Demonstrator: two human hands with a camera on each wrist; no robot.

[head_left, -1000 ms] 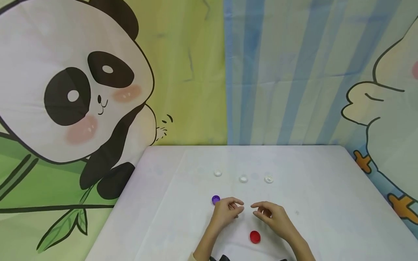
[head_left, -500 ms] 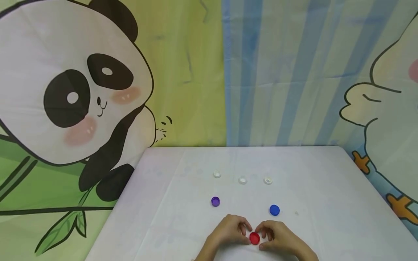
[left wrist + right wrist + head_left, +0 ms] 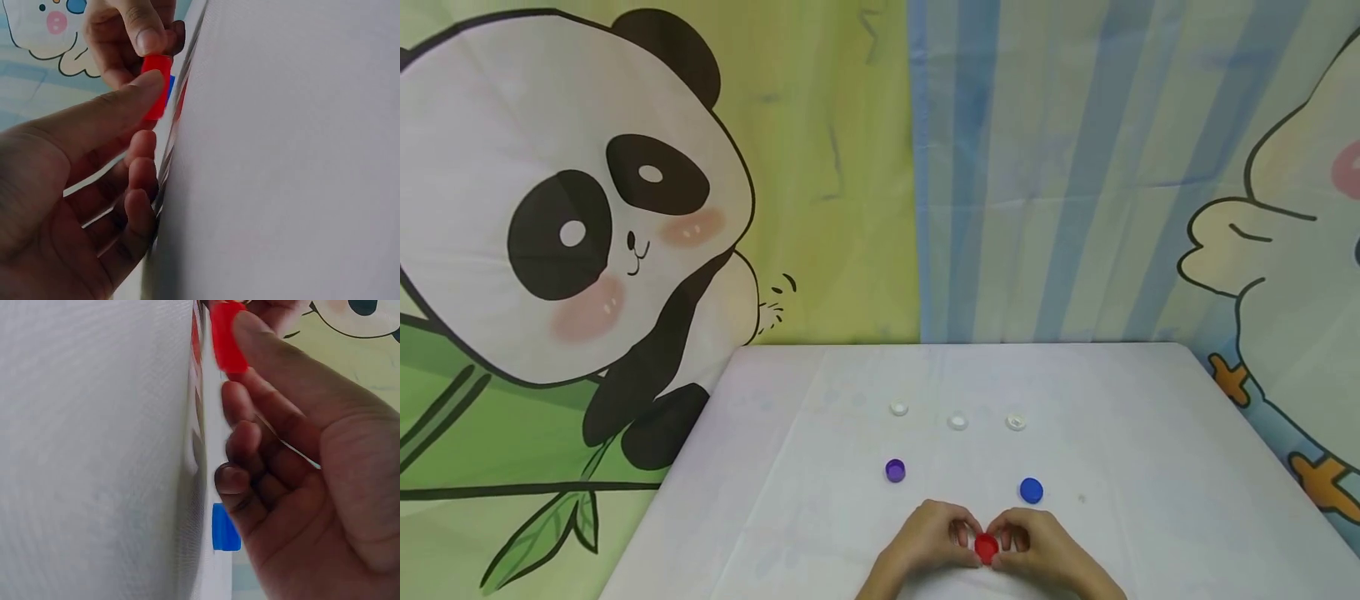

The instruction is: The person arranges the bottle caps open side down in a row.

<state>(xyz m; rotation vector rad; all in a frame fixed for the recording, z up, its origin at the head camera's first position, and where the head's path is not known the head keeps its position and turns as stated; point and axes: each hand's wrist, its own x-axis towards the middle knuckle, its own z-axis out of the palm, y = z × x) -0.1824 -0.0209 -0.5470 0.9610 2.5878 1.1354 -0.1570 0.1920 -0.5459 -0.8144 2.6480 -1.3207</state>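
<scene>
A red bottle cap (image 3: 987, 547) sits between both hands near the front of the table. My left hand (image 3: 934, 536) holds it from the left, thumb (image 3: 147, 84) on its side. From the opposite side my right hand (image 3: 1037, 546) grips the same cap, its thumb (image 3: 256, 334) against the red wall. Whether the cap touches the table, I cannot tell. A blue cap (image 3: 1032, 491) lies just beyond the right hand and also shows low in the right wrist view (image 3: 225, 527). Up and left of the hands lies a purple cap (image 3: 895, 471), hollow side up.
Farther back lie three white caps, one at left (image 3: 898, 407), one in the middle (image 3: 957, 422) and one at right (image 3: 1016, 422). The white tabletop (image 3: 790, 500) ends at a printed curtain (image 3: 835, 208) with a panda.
Both hands have come down toward the front and closed in on the red cap from either side. The blue cap, earlier hidden from view, now shows beyond the right hand.
</scene>
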